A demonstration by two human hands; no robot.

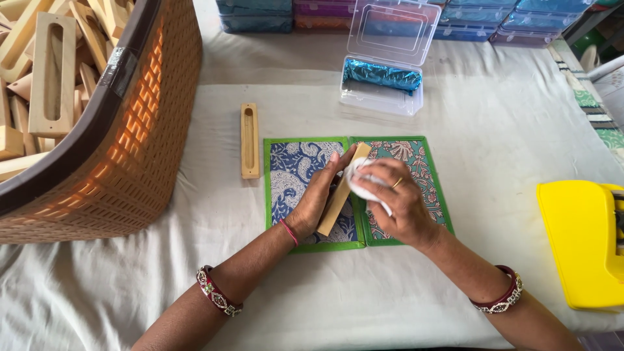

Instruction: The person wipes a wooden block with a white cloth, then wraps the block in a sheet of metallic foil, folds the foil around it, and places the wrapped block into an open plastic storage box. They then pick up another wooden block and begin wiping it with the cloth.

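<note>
My left hand (318, 195) grips a long wooden block (339, 195) on edge, tilted over an open green-bordered folder (276, 195) with blue and pink floral panels. My right hand (396, 198) presses a bunched white cloth (359, 185) against the block's upper end. A second wooden piece with a long slot (249, 140) lies flat on the white table cloth, just left of the folder and apart from both hands.
A large orange woven basket (140, 136) full of slotted wooden pieces fills the left side. An open clear plastic box (383, 78) holding a shiny blue roll stands behind the folder. A yellow object (575, 240) sits at the right edge. Coloured boxes line the far edge.
</note>
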